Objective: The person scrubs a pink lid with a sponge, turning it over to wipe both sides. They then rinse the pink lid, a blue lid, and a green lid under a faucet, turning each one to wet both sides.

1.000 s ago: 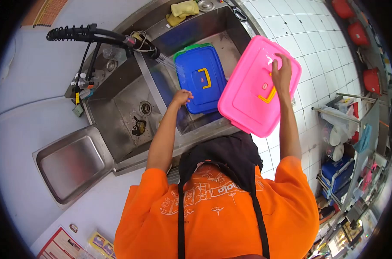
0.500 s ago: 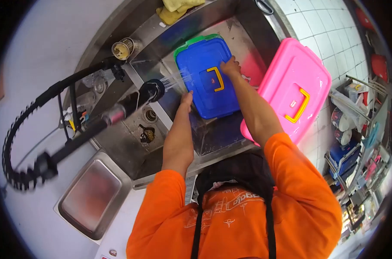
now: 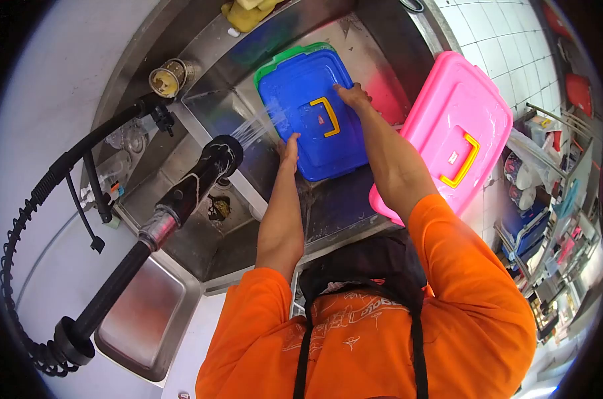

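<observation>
Over the sink basin I hold a blue plastic box lid [image 3: 291,86] with a yellow handle [image 3: 330,117]. My left hand [image 3: 289,151] is closed on its left edge, thumb on top and the other fingers mostly hidden. On the right edge, my right hand [image 3: 353,96] grips the lid, its fingertips partly out of sight. A green lid [image 3: 265,72] shows from under the blue one along the far and left edges. Water from a black spray nozzle [image 3: 223,154] strikes the blue lid's left part.
A pink lid [image 3: 427,133] with a yellow handle rests across the sink's right rim. Left are a second basin [image 3: 198,239], a strainer cup [image 3: 167,78] and a steel tray [image 3: 142,312]. Yellow cloths [image 3: 248,14] lie at the back; a loaded rack [image 3: 547,219] stands right.
The spray hose and nozzle have swung, the nozzle shifting slightly left and down in view. The blue and green lids sit slightly further left and up; both hands keep hold.
</observation>
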{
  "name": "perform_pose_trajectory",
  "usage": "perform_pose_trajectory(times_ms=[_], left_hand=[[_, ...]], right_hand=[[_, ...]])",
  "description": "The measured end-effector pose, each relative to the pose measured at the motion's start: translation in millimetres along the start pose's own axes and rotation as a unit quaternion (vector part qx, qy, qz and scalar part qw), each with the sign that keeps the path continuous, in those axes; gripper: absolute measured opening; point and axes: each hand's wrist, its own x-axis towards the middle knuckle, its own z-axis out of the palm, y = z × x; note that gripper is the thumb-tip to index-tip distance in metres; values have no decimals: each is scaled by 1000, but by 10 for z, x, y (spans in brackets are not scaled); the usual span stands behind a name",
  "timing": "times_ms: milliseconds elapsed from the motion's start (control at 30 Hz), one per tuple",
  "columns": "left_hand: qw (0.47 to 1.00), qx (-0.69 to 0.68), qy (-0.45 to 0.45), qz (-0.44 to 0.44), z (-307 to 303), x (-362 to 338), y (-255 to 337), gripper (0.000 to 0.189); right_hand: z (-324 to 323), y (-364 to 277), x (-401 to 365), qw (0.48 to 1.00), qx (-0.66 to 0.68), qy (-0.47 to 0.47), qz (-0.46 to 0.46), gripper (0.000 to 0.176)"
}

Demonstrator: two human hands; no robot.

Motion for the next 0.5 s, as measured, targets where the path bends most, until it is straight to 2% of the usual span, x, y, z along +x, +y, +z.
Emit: perform_pose_trajectory(times_ms=[67, 167, 233, 267, 333, 400, 467, 500], left_hand=[[1000, 2, -8, 8, -23, 51, -42, 76], [1000, -5, -26, -7, -67, 211, -186, 74], [999, -23, -36, -19, -48, 297, -167, 73], [999, -18, -34, -3, -16, 346, -134, 72], [999, -14, -29, 12, 24, 656, -255, 72], [966, -233, -113, 9, -8, 1292, -364, 79], [962, -247, -102, 48, -232, 990, 121, 82], [958, -258, -96, 83, -330, 696, 477, 86]], right_hand=[[-51, -22, -26, 1000, -8, -14, -16, 96], [-203, -89, -294, 1000, 11, 21, 11, 95], [-172, -145, -234, 989, 111, 47, -90, 96], [-164, -177, -205, 988, 110, 50, -96, 96], [-216, -224, -560, 976, 133, 109, -136, 85], [-388, -276, -910, 974, 125, 104, -155, 82], [-456, -257, -1164, 972, 119, 100, -176, 81], [-502, -215, -1243, 956, 159, 107, -223, 76]])
